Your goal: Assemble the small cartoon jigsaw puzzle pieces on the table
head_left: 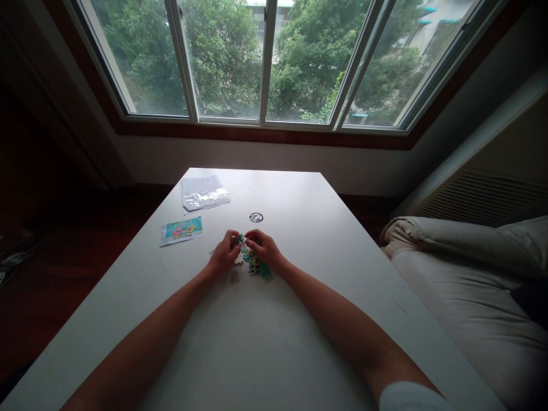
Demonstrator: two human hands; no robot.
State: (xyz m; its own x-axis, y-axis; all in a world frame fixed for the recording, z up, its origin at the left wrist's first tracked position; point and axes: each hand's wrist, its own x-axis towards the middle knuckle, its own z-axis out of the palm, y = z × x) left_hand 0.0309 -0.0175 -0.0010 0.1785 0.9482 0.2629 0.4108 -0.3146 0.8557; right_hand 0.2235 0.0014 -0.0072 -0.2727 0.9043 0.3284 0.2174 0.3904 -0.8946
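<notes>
Over the middle of the white table, my left hand (225,252) is closed on a small green jigsaw puzzle piece (240,239), pinched at the fingertips. My right hand (266,250) is curled close beside it, thumb and fingers closed at the same spot on what looks like a puzzle piece, mostly hidden by the fingers. Below and between the hands lies a loose heap of jigsaw puzzle pieces (253,265) in green, yellow and white. A pale piece (235,277) lies at the near side of the heap, toward me.
A picture card (181,230) with cartoon figures lies left of my hands on the table (257,342). Behind it is a clear plastic bag (205,193). A round black-and-white disc (256,217) lies beyond my hands. A pale sofa (454,274) stands to the right.
</notes>
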